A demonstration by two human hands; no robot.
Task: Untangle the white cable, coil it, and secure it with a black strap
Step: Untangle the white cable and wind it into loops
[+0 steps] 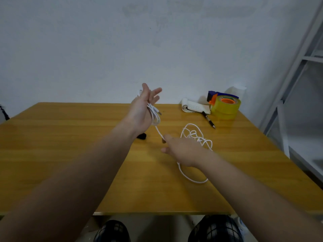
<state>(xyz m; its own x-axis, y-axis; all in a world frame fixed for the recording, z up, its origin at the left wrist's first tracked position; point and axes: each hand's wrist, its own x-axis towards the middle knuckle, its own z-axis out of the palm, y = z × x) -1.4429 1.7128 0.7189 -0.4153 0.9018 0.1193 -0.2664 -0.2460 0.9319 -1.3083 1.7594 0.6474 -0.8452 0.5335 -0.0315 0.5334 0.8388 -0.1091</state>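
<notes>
My left hand is raised above the table with thumb and fingers spread. Several loops of the white cable are wound round its palm, and a USB plug hangs free beside them. From those loops a strand runs down to my right hand, which pinches it low over the table. Behind that hand the cable lies in a tangled heap, and one loop curves out below my wrist. The black strap lies on the table, partly hidden under my left wrist.
On the wooden table, at the back right, stand a yellow tape roll in a blue and orange dispenser, a white rolled pad and a black pen. A grey metal shelf frame rises on the right.
</notes>
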